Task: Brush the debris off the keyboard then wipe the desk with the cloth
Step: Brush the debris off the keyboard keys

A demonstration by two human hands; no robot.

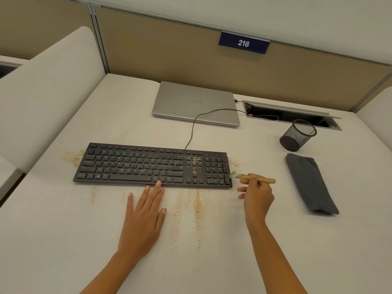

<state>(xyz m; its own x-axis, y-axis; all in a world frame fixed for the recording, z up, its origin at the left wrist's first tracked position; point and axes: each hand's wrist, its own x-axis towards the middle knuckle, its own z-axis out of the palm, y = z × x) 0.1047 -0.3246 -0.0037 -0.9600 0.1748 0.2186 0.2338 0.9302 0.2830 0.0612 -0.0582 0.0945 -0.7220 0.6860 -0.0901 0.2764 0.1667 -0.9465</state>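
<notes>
Head view: we see the keyboard [152,165] lying flat in the middle of the desk [63,240], parallel to its front edge.
Left hand: our left hand [144,213] lies palm down on the desk, fingers straight and spread, holding nothing. The longest fingertips touch the front edge of the keyboard.
Right hand: our right hand [257,198] pinches the wooden handle of the brush [252,178]. The bristles are at the right front corner of the keyboard.
Risk on the keys: a small patch of debris [195,160] sits between the letter block and the number pad. We think a hard stroke can push the grains down between the keys.
Risk on the desk: streaks of grains [198,206] lie in front of the keyboard, just beside the left hand, so the palm can smear them.
Risk to the cloth: the folded grey cloth [311,183] lies to the right, apart from the keyboard. A wide sweep can throw grains onto it.
Keyboard look: black, full size, with low flat keys and a thin cable [192,132] leaving its back edge. Most keys look clean to us.
</notes>
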